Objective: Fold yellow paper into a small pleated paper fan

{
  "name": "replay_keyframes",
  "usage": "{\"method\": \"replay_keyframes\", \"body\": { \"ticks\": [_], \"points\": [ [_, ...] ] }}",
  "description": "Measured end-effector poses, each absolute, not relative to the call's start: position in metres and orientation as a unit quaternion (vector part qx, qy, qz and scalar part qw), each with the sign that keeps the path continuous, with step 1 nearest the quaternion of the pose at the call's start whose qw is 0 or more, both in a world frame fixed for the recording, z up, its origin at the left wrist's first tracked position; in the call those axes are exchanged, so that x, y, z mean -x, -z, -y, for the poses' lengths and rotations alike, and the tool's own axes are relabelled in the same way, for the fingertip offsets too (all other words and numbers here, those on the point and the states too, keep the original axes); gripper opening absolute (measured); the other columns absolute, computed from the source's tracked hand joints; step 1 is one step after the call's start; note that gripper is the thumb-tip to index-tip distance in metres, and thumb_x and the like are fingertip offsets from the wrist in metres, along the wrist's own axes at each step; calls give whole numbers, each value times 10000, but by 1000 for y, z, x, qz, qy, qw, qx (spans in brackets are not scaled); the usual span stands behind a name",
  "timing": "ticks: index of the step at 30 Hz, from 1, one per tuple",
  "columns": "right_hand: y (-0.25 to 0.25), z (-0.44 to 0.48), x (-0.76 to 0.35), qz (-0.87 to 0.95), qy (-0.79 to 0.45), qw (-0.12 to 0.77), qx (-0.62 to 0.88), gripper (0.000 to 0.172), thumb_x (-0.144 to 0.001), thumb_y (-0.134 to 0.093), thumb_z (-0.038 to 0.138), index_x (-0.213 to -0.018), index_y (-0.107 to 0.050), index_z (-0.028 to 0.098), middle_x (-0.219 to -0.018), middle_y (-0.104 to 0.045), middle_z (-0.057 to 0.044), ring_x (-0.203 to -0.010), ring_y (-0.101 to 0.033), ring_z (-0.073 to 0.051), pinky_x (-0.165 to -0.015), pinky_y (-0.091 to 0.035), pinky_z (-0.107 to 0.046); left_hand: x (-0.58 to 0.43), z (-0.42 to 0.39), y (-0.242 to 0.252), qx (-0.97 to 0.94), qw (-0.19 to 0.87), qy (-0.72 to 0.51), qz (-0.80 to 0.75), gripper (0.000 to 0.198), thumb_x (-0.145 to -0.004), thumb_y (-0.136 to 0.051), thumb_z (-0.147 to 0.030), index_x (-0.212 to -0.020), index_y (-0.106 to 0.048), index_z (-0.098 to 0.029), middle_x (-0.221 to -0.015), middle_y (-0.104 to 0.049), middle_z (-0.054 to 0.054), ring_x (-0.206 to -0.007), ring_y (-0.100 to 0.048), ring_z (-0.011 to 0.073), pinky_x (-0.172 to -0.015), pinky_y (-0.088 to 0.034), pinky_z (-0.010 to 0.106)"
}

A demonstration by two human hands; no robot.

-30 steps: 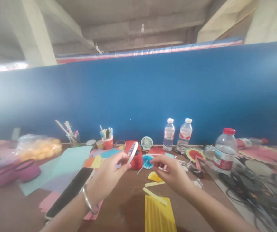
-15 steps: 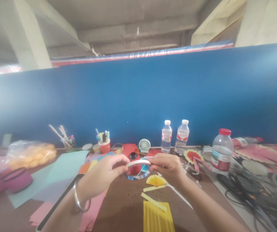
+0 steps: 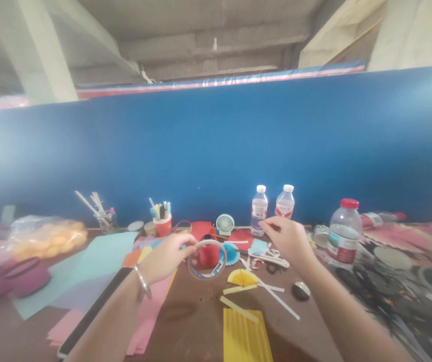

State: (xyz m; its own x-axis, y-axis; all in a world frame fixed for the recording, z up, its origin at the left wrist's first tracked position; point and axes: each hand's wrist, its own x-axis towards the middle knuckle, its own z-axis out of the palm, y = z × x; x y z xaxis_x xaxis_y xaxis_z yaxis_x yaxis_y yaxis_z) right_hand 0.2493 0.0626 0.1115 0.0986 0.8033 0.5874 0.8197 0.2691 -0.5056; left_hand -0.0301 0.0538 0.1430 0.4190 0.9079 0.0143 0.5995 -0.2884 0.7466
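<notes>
- Tape roll in a pinch: the person's left hand gripped the ring by its left edge, thumb and fingertips closed on the rim, the open center facing the near side.
- Well apart to the right, the right hand hung with thumb and forefinger drawn together; whether a thin end of tape sat between them could not be told.
- Sound handling, by the look of it, called for a firm, light hold at the rim, the ring kept upright, and any pull made slow and level, clear of the loose paper, where a sagging end might stick.
- Seen through the ring, a red cylinder stood on the far side, with a blue pleated fan just to its right.
- Right of the roll and nearer, a yellow pleated fan lay on the brown tabletop, white strips to its right, a yellow sheet nearer still.
- At near left, a dark phone rested beside the left forearm.
- Farthest off, a clear bottle stood before a blue panel.
</notes>
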Motion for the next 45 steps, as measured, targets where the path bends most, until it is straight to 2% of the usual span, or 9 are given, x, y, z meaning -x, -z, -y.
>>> {"method": "replay_keyframes", "body": {
  "ticks": [4,7,13,19,26,32,37,40,45],
  "points": [
    [-97,-81,-278,662,30,220,716,184,-686,-529,246,-829,-646,240,-785,-661,-53,-687,-589,-200,-548,-358,-259,28,-60,-138,-779,302,-254,-487,211,-779,-405,-318,-819,-561,-181,-799,-617,15,-727,-562,163,-648,-414,273],
    [-86,-88,-278,655,37,172,735,187,-730,-487,306,-714,-652,220,-728,-653,-71,-655,-588,-204,-542,-349,-269,23,-54,-143,-810,240,-252,-473,189,-766,-425,-297,-822,-573,-195,-801,-606,-2,-726,-534,156,-660,-388,271],
    [-91,-76,-245,702,-2,325,634,221,-766,-443,278,-733,-658,237,-727,-654,-28,-687,-580,-176,-601,-395,-262,13,-39,-151,-820,233,-231,-469,133,-752,-446,-240,-793,-572,-221,-775,-593,-41,-729,-530,143,-671,-371,255],
    [-100,-47,-201,727,-148,507,439,219,-768,-501,307,-923,-629,218,-933,-635,-54,-779,-586,-167,-648,-468,-269,0,-35,-141,-834,191,-238,-459,111,-738,-503,-290,-743,-572,-203,-773,-591,-23,-706,-523,155,-629,-355,256],
    [-90,-40,-184,703,-149,533,447,116,-713,-581,234,-807,-649,229,-798,-658,-21,-710,-593,-165,-671,-466,-293,-12,-31,-129,-861,108,-217,-447,113,-765,-478,-267,-692,-520,-192,-704,-552,-11,-645,-488,149,-573,-320,252],
    [-97,-43,-191,714,-205,492,455,30,-728,-541,227,-725,-537,197,-694,-590,16,-639,-547,-128,-600,-422,-248,-13,-29,-127,-865,101,-228,-436,126,-780,-459,-275,-705,-519,-194,-714,-560,-1,-658,-498,152,-586,-327,255],
    [-106,-38,-197,742,-226,477,414,54,-773,-457,173,-728,-478,195,-822,-580,2,-734,-527,-127,-660,-399,-258,-10,-34,-119,-814,260,-244,-458,207,-793,-424,-383,-748,-478,-188,-636,-573,-9,-560,-531,136,-525,-356,242],
    [-108,-33,-195,720,-278,481,416,56,-787,-435,184,-744,-469,192,-762,-571,7,-650,-509,-114,-593,-397,-246,-9,-43,-112,-745,409,-262,-457,249,-763,-465,-431,-820,-396,-199,-582,-577,-30,-459,-539,129,-461,-382,234],
    [-108,-33,-192,652,-369,530,397,84,-735,-523,219,-753,-445,195,-717,-544,12,-588,-498,-100,-491,-389,-211,-15,-51,-106,-674,554,-284,-398,276,-713,-557,-385,-801,-378,-194,-542,-572,-34,-350,-495,98,-369,-352,193]
  ]
}}
